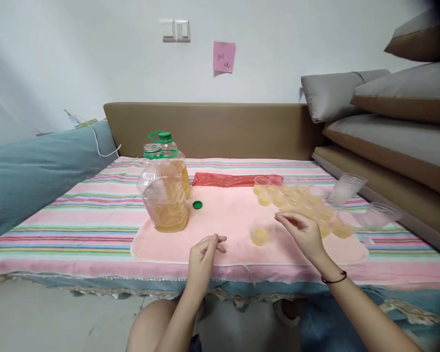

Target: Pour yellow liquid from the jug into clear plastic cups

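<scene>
My left hand (206,252) hovers over the front of the pink mat (223,215), fingers loosely bent and apart, holding nothing. My right hand (301,232) is raised just right of a single clear cup (260,236) of yellow liquid, its fingers curled with thumb near the fingertips; no object shows between them. Behind and beside my right hand stand several clear cups (294,199) with yellow liquid, grouped close together. An uncapped large bottle (163,200), partly filled with yellow liquid, stands at the mat's left, in front of a green-capped bottle (185,176).
A green cap (197,205) lies right of the bottles. A red plastic bag (231,180) stretches along the mat's back edge. Stacks of clear cups (346,189) lie tilted at the right, beside piled cushions (396,142). A blue bolster (47,171) is at the left.
</scene>
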`<state>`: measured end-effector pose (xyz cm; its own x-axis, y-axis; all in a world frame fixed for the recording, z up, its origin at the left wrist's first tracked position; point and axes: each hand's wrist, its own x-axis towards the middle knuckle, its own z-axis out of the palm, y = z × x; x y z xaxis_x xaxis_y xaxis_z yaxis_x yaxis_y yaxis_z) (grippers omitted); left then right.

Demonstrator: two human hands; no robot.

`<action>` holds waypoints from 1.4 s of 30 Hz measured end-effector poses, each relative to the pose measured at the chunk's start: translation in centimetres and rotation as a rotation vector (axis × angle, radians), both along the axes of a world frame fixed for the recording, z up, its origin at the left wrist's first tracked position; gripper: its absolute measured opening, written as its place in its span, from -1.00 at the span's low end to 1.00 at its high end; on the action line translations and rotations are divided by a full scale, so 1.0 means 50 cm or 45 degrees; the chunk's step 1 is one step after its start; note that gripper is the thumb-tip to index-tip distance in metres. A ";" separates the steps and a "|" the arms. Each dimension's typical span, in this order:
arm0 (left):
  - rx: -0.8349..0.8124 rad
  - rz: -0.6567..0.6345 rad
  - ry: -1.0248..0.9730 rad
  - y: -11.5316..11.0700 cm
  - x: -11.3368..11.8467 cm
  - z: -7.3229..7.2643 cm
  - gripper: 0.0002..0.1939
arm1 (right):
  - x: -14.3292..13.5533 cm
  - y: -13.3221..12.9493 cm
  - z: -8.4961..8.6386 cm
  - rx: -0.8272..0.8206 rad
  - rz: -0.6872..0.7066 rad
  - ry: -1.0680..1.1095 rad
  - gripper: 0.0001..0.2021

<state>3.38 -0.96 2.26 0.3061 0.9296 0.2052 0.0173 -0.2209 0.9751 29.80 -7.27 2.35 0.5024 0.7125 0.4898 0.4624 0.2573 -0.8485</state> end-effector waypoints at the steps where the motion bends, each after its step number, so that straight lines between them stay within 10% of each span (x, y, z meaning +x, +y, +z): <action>1: 0.001 -0.018 -0.003 -0.002 0.017 -0.005 -0.53 | 0.009 -0.011 -0.016 -0.022 -0.011 0.014 -0.79; 6: -0.005 -0.105 0.040 -0.004 0.100 -0.041 -0.78 | 0.016 -0.035 -0.064 -0.099 0.017 0.157 -0.69; 20: -0.036 0.005 0.082 -0.006 0.263 -0.097 -0.33 | -0.036 -0.048 -0.076 -0.249 0.130 0.634 -0.66; 42: 0.039 -0.017 0.091 0.107 0.433 -0.053 -0.52 | -0.020 -0.053 -0.044 -0.292 0.128 0.946 -0.57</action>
<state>25.04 4.41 -0.38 0.3334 0.9190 0.2105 0.0835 -0.2512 0.9643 28.81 -9.90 0.13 0.5686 0.8146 -0.1142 -0.2634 0.0488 -0.9635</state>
